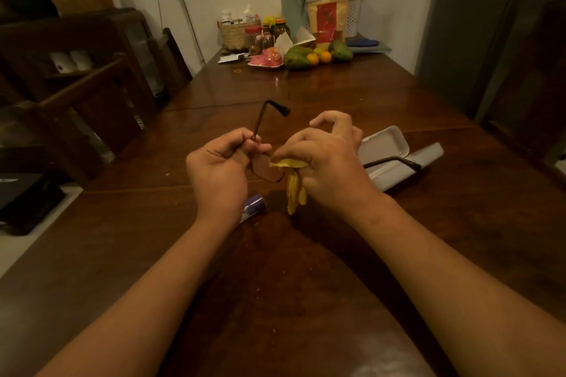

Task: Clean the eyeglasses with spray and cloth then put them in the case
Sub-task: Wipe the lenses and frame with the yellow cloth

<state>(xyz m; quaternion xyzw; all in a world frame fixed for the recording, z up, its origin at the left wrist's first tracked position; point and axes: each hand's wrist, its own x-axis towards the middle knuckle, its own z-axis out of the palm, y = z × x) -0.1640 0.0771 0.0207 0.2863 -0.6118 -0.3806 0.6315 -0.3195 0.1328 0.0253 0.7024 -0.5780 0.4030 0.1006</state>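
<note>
Looks like a home dining room: big wooden table [337,95], fruit [298,57], jars [253,37], dark wood cabinet [92,70].

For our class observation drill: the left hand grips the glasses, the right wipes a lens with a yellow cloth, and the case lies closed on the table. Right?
No: the head view shows the case lying open on the table. The left hand does grip the glasses, and the right hand wipes a lens with the yellow cloth.

Left hand [219,168], right hand [324,168] were bare. Left forearm [159,285], right forearm [444,269] were likewise uncovered, wrist to lower frame edge. Knuckles, wrist creases showed plainly.
</note>
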